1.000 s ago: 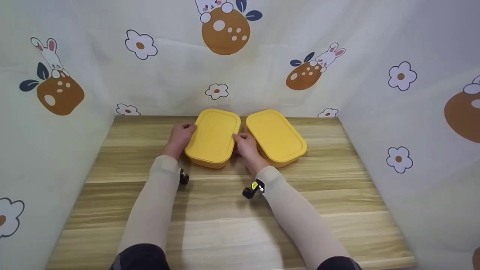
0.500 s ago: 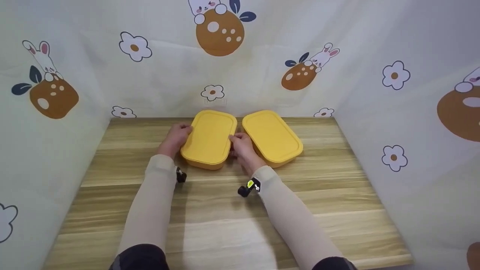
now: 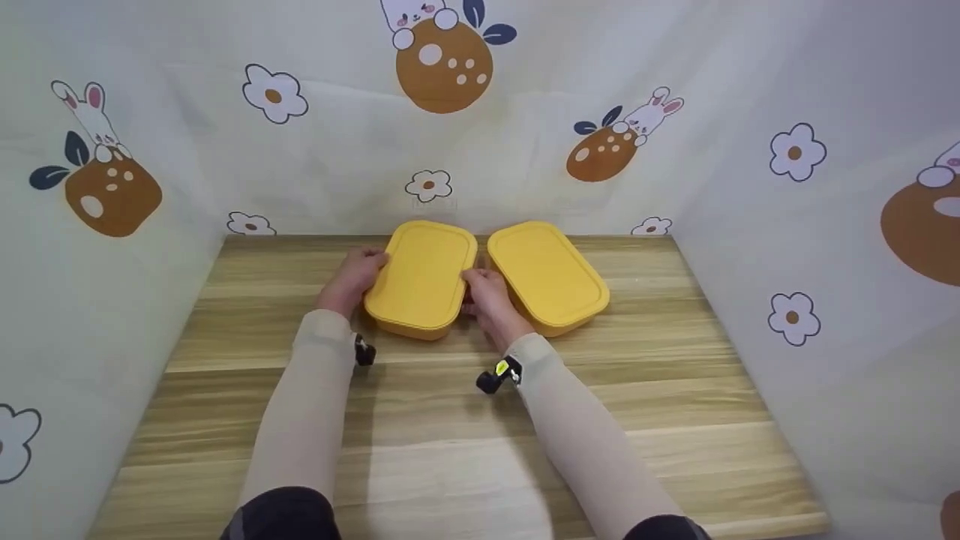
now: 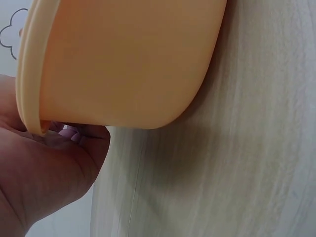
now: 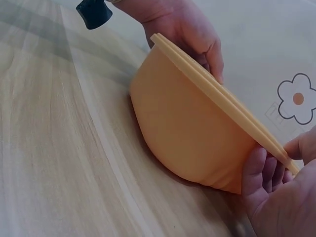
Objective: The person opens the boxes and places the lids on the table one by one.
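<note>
Two yellow rectangular lidded boxes with rounded corners stand near the back of the table, angled apart from each other. My hands are at the left lidded box (image 3: 421,277), one on each long side. My left hand (image 3: 354,277) grips its left rim, fingers curled in under the lid's edge (image 4: 32,69). On the opposite side my right hand (image 3: 491,296) pinches the rim, thumb on top and curled fingers (image 5: 254,173) below, against the wall. The right lidded box (image 3: 551,277) stands just beyond the right hand, its left side partly hidden by it.
The wood-grain table (image 3: 450,450) ends at a pale cloth backdrop (image 3: 337,150) printed with flowers and rabbits, which also rises along both sides. Small black cameras (image 3: 491,379) are strapped to the wrists over beige sleeves (image 3: 307,405).
</note>
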Tool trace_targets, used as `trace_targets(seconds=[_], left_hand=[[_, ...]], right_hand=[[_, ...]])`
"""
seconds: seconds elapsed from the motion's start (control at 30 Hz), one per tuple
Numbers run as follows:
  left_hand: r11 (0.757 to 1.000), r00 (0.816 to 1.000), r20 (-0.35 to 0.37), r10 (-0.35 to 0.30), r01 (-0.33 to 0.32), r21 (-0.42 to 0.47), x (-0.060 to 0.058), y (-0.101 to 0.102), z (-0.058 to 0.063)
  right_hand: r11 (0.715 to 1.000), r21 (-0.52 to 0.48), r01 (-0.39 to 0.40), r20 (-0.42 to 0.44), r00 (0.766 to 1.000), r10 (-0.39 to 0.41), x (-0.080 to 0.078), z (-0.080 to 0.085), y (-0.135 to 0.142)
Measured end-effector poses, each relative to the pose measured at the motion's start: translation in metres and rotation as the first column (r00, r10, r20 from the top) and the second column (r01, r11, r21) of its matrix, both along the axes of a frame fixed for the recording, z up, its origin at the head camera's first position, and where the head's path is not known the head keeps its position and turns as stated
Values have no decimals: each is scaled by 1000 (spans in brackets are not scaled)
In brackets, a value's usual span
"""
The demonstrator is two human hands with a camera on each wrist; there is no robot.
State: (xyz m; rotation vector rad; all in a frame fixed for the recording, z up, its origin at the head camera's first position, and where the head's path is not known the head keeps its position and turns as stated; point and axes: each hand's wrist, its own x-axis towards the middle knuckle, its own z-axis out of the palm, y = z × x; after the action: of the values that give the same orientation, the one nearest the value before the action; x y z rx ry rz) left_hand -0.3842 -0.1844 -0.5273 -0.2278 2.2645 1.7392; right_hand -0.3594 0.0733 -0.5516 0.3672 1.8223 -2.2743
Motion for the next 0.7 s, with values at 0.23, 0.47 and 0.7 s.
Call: trace_targets(seconds=[0.23, 0.47, 0.7], left_hand=[[998, 1000, -20, -9, 8, -61, 0, 3, -1], [997, 1000, -15, 19, -20, -72, 1, 6, -2], [995, 998, -2, 61, -61, -83, 3, 7, -1]], right_hand=[[1000, 12, 6, -12, 1000, -6, 2, -3, 2], [998, 53, 16, -2, 1000, -16, 1, 4, 0], [998, 62, -2, 15, 1000, 1, 2, 9, -2]])
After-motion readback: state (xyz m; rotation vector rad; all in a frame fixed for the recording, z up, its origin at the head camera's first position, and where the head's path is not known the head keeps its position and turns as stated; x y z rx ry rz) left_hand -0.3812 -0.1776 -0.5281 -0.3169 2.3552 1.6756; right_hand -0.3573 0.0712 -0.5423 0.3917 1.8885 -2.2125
